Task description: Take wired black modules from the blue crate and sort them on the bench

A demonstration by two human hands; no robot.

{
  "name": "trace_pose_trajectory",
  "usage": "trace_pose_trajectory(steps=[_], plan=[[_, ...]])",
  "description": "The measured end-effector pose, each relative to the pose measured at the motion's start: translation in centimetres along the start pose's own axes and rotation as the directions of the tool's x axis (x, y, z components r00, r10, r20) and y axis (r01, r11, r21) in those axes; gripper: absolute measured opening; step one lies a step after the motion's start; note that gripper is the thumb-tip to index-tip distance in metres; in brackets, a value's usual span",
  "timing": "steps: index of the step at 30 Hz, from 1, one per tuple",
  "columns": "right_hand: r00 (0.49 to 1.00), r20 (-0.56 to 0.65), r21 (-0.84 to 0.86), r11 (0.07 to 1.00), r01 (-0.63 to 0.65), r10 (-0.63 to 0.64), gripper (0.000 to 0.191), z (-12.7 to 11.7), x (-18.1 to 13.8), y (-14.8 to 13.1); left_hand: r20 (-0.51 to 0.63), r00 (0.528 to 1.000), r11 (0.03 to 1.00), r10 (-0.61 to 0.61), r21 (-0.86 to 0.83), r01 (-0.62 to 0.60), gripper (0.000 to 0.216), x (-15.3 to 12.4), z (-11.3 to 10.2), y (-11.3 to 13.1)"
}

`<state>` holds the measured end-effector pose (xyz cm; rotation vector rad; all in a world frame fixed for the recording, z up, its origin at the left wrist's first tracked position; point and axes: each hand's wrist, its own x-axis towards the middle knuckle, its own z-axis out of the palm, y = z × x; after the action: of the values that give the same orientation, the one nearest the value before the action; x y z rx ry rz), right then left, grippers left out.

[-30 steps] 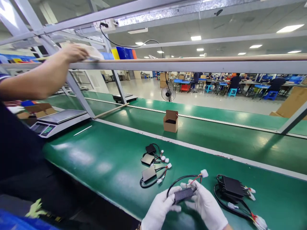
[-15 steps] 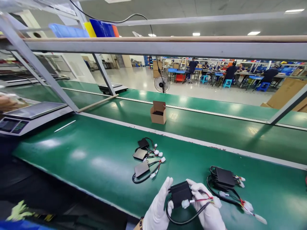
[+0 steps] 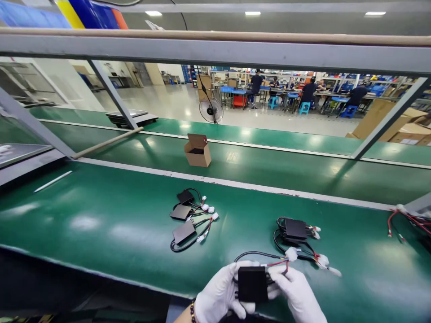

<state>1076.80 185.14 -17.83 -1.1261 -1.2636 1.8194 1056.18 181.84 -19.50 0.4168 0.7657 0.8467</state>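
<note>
Both my hands wear white gloves and hold one black box module [image 3: 252, 283] with black and red wires and white plugs near the front edge of the green bench. My left hand [image 3: 220, 294] grips its left side, my right hand [image 3: 296, 294] its right side, with the wires looping up over my right fingers. Just beyond lies another black module [image 3: 295, 229] with its cable bundle. Further left sits a group of three black modules [image 3: 183, 220] with tangled wires.
An open small cardboard box [image 3: 197, 150] stands on the far green belt. A white stick [image 3: 53, 181] and a scale's edge [image 3: 20, 154] are at the left. Red wires [image 3: 404, 220] lie at the right. A grey frame bar [image 3: 215, 49] crosses overhead; people work at distant tables.
The view swung right and down, so the scale and the neighbouring person's arm left the picture. I turned the module in my hands from its ribbed side to a flat face.
</note>
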Motion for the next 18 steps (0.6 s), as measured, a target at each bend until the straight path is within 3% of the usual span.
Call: trace_pose_trajectory(steps=[5, 10, 13, 15, 18], plan=[[0.997, -0.069, 0.155, 0.988, -0.024, 0.035, 0.049, -0.5, -1.4, 1.6, 0.049, 0.996, 0.996, 0.078, 0.042, -0.08, 0.058, 0.1, 0.3, -1.2], [0.942, -0.335, 0.119, 0.993, 0.003, 0.037, 0.055, -2.6, -1.4, 2.7, 0.063, 0.991, 0.965, 0.115, 0.231, -0.127, 0.055, 0.0, 0.5, -1.5], [0.904, -0.428, 0.09, 0.994, 0.054, -0.01, 0.048, -3.9, -1.3, 3.2, 0.086, 0.99, 0.929, 0.116, 0.342, -0.139, 0.051, 0.6, 0.6, -1.9], [0.878, -0.478, 0.009, 0.999, 0.044, -0.034, 0.042, -4.8, -1.3, 3.5, 0.027, 0.994, 0.917, 0.104, 0.383, -0.107, 0.054, 1.6, 0.7, -2.4], [0.809, -0.58, -0.177, 0.984, -0.005, -0.1, 0.039, -6.5, -1.4, 4.6, -0.171, 0.983, 0.881, 0.067, 0.473, 0.022, 0.056, 3.8, 1.3, -3.2]])
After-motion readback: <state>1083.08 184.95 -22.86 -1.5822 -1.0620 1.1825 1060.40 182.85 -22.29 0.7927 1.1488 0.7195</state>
